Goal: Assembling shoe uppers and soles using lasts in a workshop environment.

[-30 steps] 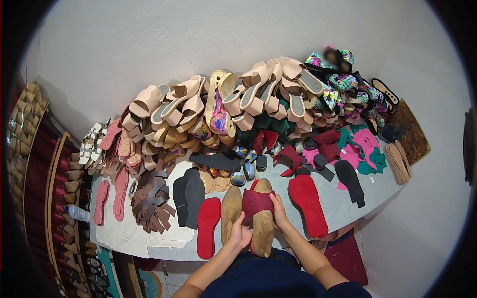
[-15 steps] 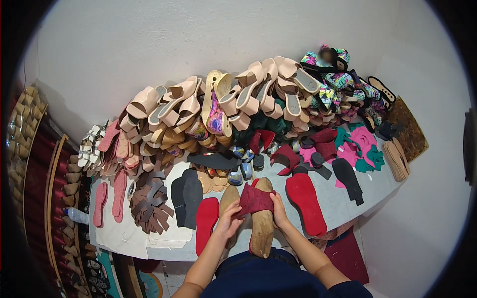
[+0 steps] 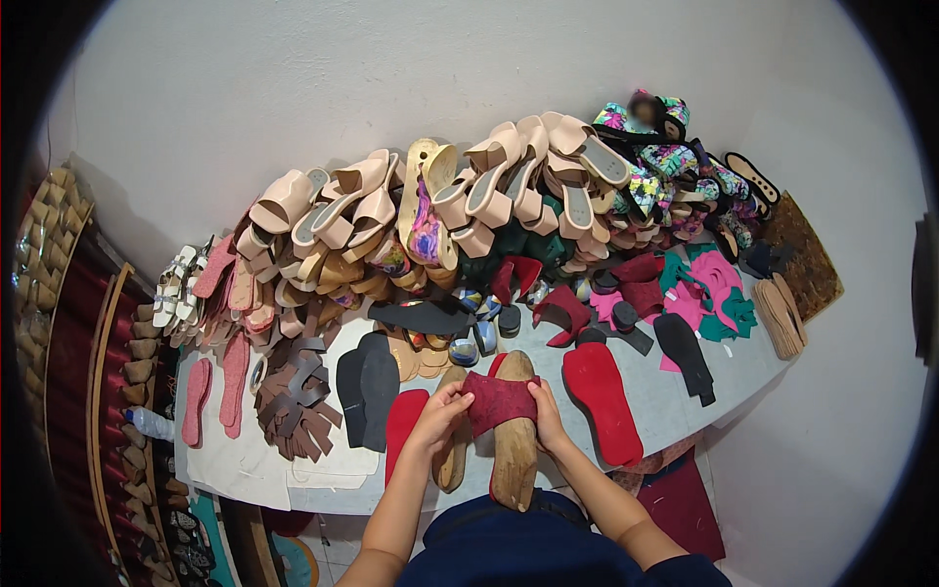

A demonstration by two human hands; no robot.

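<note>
A pale grey table (image 3: 738, 377) carried a long heap of sandals (image 3: 499, 186) along its back. A white sheet (image 3: 230, 470) covered part of its left side, with a pile of brown straps (image 3: 298, 401) lying there near pink insoles (image 3: 236, 386). Dark grey insoles (image 3: 369, 391) overlapped just beside the pile. Along the front lay a wooden sole (image 3: 450, 465), partly hidden, and a red insole (image 3: 602, 406). Farther right were a black insole (image 3: 688, 357), pink and green scraps (image 3: 724, 279) and stacked tan soles (image 3: 780, 318).
</note>
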